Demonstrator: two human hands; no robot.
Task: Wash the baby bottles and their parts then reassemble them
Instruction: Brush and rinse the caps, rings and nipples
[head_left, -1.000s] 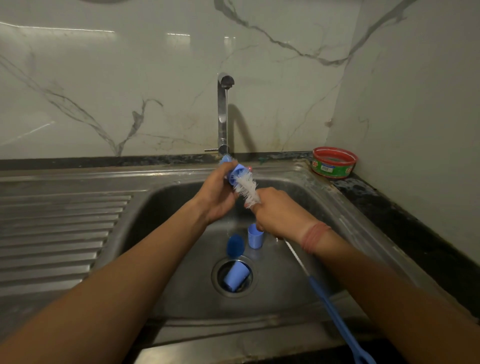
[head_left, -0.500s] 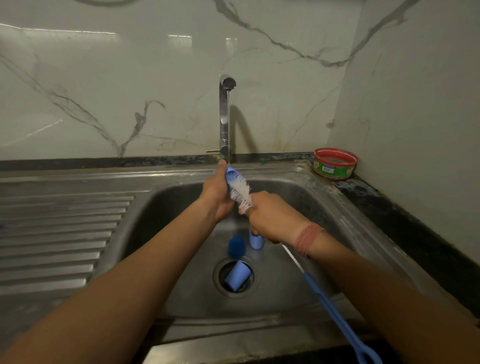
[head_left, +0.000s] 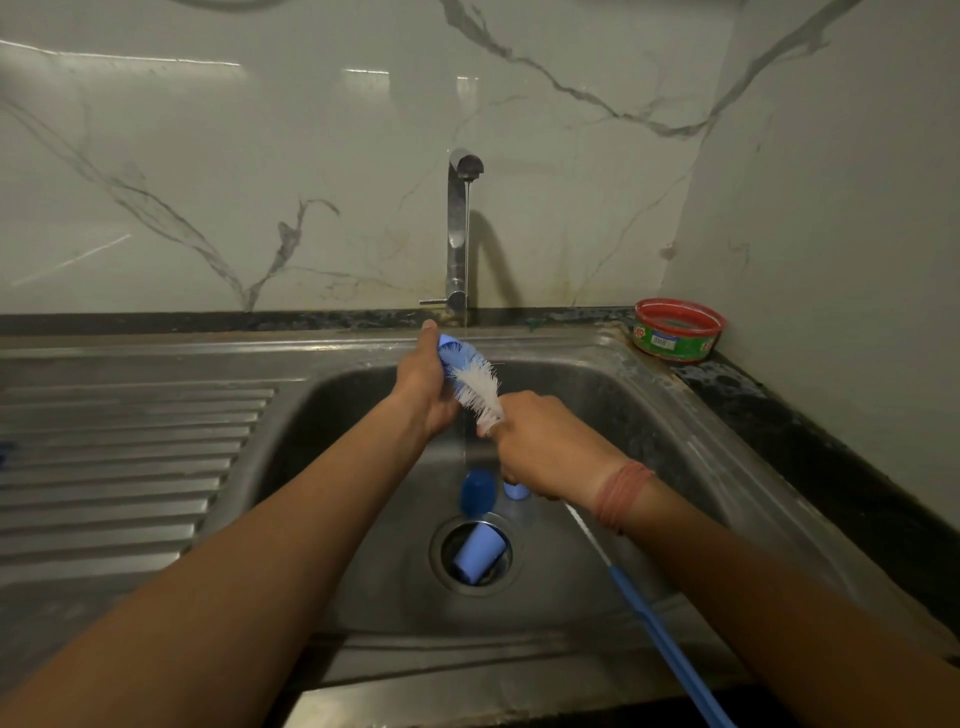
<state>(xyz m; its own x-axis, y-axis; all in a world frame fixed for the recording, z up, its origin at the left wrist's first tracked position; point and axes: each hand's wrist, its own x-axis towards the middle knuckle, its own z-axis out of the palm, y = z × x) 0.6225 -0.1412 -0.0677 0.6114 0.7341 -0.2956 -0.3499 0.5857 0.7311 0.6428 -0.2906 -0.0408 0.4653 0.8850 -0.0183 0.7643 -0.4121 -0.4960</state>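
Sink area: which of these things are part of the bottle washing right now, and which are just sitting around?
In the job:
- left hand gripping a blue bottle part
- right hand gripping the bottle brush
- running tap
- blue parts in the sink: one in the drain, a darker one, one partly hidden by the right hand

Lying about:
- red and green tub on the counter corner

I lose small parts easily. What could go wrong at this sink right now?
A light blue cap lies in the open drain; running water could wedge it deeper. The left hand holds its blue part only at the edge while the brush scrubs, so it may slip. The long brush handle overhangs the front rim and could snag.
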